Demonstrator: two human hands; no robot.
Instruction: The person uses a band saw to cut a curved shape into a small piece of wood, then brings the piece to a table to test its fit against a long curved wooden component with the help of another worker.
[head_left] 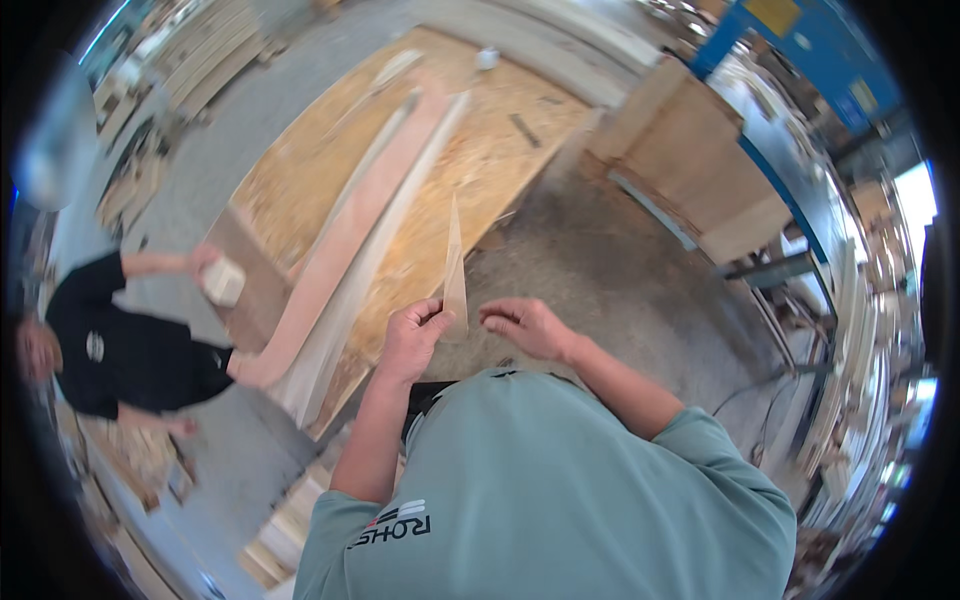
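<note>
My left hand (412, 338) pinches a thin, pale wooden wedge (455, 285) near its wide lower end, between thumb and fingers. The wedge stands up, its long sharp tip pointing away from me. To the right of it, my right hand (528, 327) hovers a short gap away, fingers loosely bent and apart, with nothing seen in them. Both hands are over the near right edge of a chipboard worktable (500, 190). Along the table lies a long, slightly curved reddish board (365, 215), with a paler strip (415, 185) beside it.
At the left, a co-worker in black (125, 335) holds a pale block (223, 282) by the table. A small white container (487, 58) and a dark flat strip (524, 130) sit on the far part. Wooden panels (690, 160) and a blue machine (820, 60) stand right.
</note>
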